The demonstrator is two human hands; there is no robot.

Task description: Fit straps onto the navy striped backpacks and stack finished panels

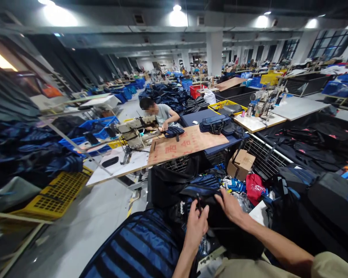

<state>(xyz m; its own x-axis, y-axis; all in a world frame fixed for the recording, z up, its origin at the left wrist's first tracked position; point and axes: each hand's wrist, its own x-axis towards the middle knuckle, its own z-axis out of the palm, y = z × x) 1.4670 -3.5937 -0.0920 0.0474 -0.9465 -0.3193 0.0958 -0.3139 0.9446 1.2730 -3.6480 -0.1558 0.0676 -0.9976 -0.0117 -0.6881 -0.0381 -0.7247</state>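
Observation:
In front of me is a blue and black bag (201,190), its dark edge towards me. My right hand (231,207) pinches that edge, thumb and fingers closed on the dark fabric. Just left of it, my left hand (197,223) is closed around a thin dark thing that sticks up between the fingers. Its kind is too small and dark to make out. Beside my left forearm lies a large bag (136,247) with blue and black stripes.
A cart beyond my hands holds a cardboard box (241,164), a red pouch (254,189) and plastic wrap. A co-worker (165,115) sits at a sewing machine (136,131) by a plywood board (188,144). Dark bags (316,208) pile at right; a yellow crate (56,195) stands left.

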